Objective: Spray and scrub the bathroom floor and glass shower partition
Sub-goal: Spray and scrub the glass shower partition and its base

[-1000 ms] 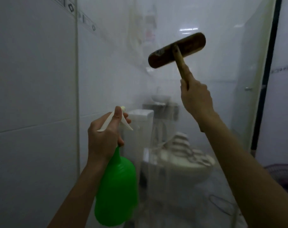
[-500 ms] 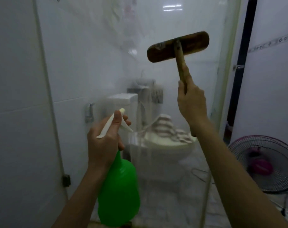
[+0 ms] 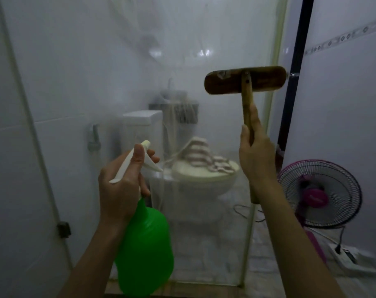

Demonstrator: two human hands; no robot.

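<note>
**Two hands at the glass, one with spray, one with brush**

I see my left hand (image 3: 120,190) wrapped round the neck of a green spray bottle (image 3: 145,250), fingers at its white trigger. The nozzle points at the misted glass shower partition (image 3: 118,72) just ahead. My right hand (image 3: 256,155) grips the wooden handle of a scrub brush (image 3: 245,80). Its head is raised near the partition's right edge; I cannot tell if it touches. A toilet (image 3: 204,181) sits behind the glass. Right of the partition, a pink fan (image 3: 318,192) and a power strip (image 3: 350,259) stand on the floor (image 3: 266,254). I judge that spray or runoff could reach that strip, and a rightward push could slide the brush off the glass.
</note>
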